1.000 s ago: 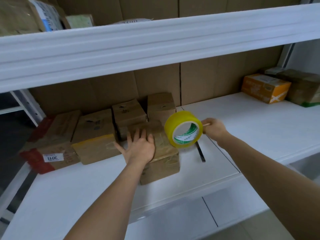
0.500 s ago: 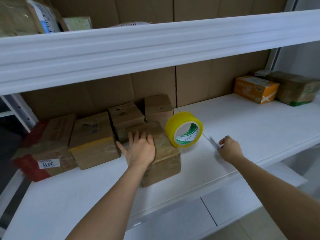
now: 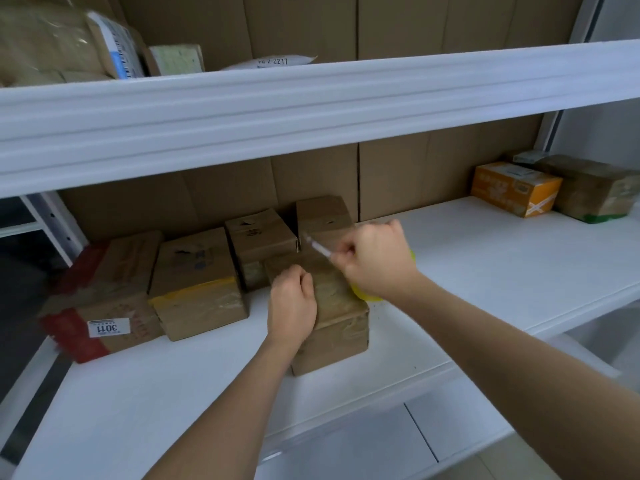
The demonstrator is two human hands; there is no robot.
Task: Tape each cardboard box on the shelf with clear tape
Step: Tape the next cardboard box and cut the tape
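Note:
A brown cardboard box (image 3: pixel 337 327) stands at the front middle of the white shelf (image 3: pixel 485 271), with shiny tape on its top. My left hand (image 3: pixel 292 306) rests on the box's left top edge with its fingers curled over it. My right hand (image 3: pixel 375 261) hovers above the box's far end and grips a thin knife or cutter (image 3: pixel 320 249), blade pointing left. The yellow tape roll (image 3: pixel 367 295) sits behind the box and is mostly hidden by my right hand.
Several more cardboard boxes stand behind and left: one with a yellow strip (image 3: pixel 199 282), one with red tape and a label (image 3: pixel 104 299), and two at the back (image 3: pixel 259 240). An orange box (image 3: pixel 512 188) and a dark box (image 3: pixel 595 188) sit far right. An upper shelf (image 3: pixel 311 105) overhangs.
My right hand picked the thin cutter up from the shelf and brought it left over the box, covering the tape roll. My left hand's fingers curled on the box top.

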